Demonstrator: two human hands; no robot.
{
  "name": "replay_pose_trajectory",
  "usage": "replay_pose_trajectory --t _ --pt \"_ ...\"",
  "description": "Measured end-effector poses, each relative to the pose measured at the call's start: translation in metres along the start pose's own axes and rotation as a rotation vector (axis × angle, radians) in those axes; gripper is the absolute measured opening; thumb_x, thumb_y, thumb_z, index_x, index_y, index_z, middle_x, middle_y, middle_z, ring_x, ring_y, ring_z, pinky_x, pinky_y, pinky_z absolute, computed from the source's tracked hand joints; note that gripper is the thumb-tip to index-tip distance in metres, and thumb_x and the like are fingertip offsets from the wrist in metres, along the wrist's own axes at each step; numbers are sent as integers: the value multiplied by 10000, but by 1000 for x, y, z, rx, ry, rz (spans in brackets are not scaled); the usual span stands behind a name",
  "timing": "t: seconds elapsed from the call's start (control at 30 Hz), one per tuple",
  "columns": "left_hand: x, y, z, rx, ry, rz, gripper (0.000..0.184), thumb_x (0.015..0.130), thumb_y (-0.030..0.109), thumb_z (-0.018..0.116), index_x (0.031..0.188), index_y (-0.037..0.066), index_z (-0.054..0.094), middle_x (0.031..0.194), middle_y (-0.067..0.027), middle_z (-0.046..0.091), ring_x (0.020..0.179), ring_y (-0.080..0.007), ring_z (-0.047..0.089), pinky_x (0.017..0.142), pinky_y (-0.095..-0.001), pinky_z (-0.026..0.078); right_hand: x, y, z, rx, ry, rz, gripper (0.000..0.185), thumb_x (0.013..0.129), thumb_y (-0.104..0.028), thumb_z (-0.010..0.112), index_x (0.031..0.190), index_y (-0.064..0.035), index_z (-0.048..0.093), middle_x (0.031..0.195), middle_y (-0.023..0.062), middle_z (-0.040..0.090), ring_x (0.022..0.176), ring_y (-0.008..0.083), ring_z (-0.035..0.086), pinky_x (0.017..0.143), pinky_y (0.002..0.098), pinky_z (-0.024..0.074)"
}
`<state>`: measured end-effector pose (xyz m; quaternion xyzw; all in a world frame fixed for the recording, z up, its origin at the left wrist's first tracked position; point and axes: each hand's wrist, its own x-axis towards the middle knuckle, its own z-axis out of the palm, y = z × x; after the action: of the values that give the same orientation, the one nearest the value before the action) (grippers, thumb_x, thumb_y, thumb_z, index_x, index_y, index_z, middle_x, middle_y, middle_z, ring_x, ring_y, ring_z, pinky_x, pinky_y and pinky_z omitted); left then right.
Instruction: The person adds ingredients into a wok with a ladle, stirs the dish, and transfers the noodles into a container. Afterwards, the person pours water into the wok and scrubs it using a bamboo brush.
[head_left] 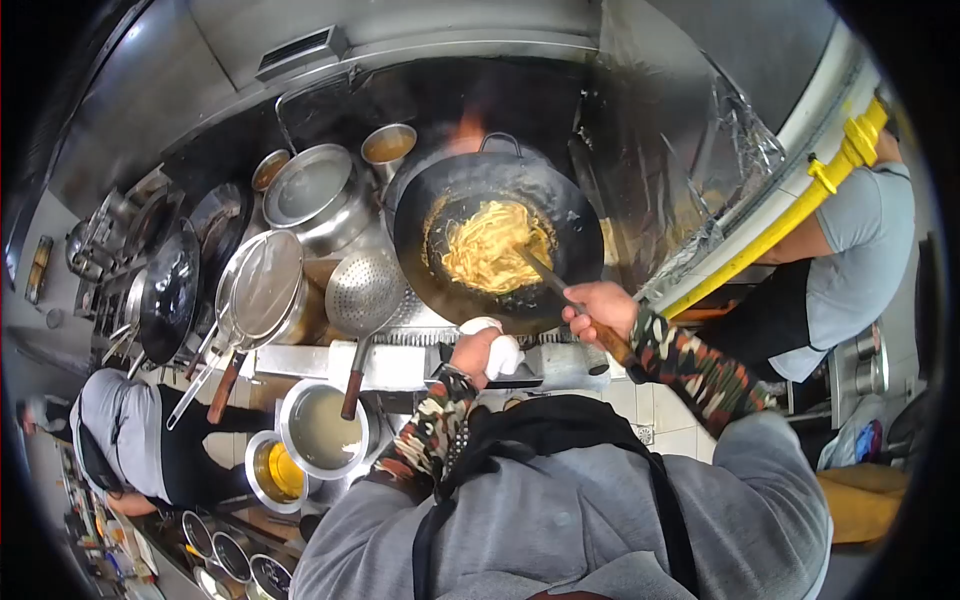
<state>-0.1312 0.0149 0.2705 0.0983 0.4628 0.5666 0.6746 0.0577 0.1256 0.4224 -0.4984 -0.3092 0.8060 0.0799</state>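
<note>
A black wok sits over the burner in the upper middle, with yellowish noodles heaped inside it. At its near rim, my left hand is closed on a folded white cloth; whatever the cloth covers is hidden. My right hand is wrapped around a wooden-handled wok utensil, whose far end reaches into the noodles. Its head is buried, so I cannot tell ladle from spatula. Behind the wok, an orange flame rises.
Left of the wok lie a perforated skimmer, a mesh strainer and a lidded pot. Below them stand a pot of cloudy liquid and a yellow-filled pot. A yellow pipe runs along the right. Other people stand on both sides.
</note>
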Motion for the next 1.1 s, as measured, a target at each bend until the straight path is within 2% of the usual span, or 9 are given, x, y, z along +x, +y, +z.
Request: replay_pose_trajectory --t 0.1,0.17,0.27,0.33,0.43,0.5,0.63,0.83,1.1 --pt "-3 3 -11 -273 -226 -42 116 885 126 517 979 63 541 820 -116 616 725 -249 642 670 -406 573 12 35 -31 -20 -100 -101 203 984 -257 426 1038 -64 463 851 81 567 564 116 503 410 253 432" --pt "-4 1 -12 -257 -170 -60 105 893 117 503 977 68 542 839 -117 616 745 -243 642 684 -414 573 3 50 -37 -42 -83 -108 314 995 -294 389 1171 -46 466 994 148 616 699 190 614 567 300 544" --pt "-5 0 -23 -283 -245 -83 100 878 85 498 969 70 536 852 -113 611 781 -237 641 719 -425 578 22 114 -76 164 -233 -7 458 1013 -300 251 1310 17 397 1189 217 584 1075 317 604 931 435 489" --pt "-10 0 -19 -279 -247 -118 104 871 76 499 969 68 535 848 -111 609 782 -237 641 726 -428 579 95 223 -135 -268 -337 -233 472 1002 -287 294 1273 67 447 1236 215 561 1148 317 560 997 369 441" --pt "-17 6 -10 -301 -84 -180 75 857 81 508 917 58 545 725 -102 608 576 -233 615 612 -381 563 135 255 -98 -885 -313 -579 387 964 -212 455 1315 -53 492 1260 138 569 1170 275 540 1038 370 375" --pt "-14 5 -13 -307 -143 -148 84 849 98 538 924 60 545 739 -108 614 602 -232 623 617 -386 563 175 281 -104 -1523 -44 -496 456 942 -254 446 1351 -54 423 1362 178 471 1238 365 466 1064 394 347" --pt "-22 21 -1 -314 -70 -180 105 841 106 568 935 66 543 801 -114 626 665 -234 637 631 -406 568 203 292 -120 -1713 -42 -301 452 944 -320 435 1295 -36 458 1291 185 508 1200 350 498 1032 395 378" --pt "-19 16 -7 -302 -51 -199 102 824 48 511 923 51 535 785 -110 602 676 -249 637 650 -418 575 203 270 -121 -1480 -221 -180 495 946 -418 418 1210 -10 510 1186 195 563 1142 329 546 984 398 423" --pt "-22 6 -4 -345 -70 -336 177 826 82 515 991 18 527 855 -130 628 739 -271 656 624 -406 560 23 116 -39 26 -83 94 589 941 -532 417 1121 11 556 1052 198 622 1062 305 608 904 403 493"
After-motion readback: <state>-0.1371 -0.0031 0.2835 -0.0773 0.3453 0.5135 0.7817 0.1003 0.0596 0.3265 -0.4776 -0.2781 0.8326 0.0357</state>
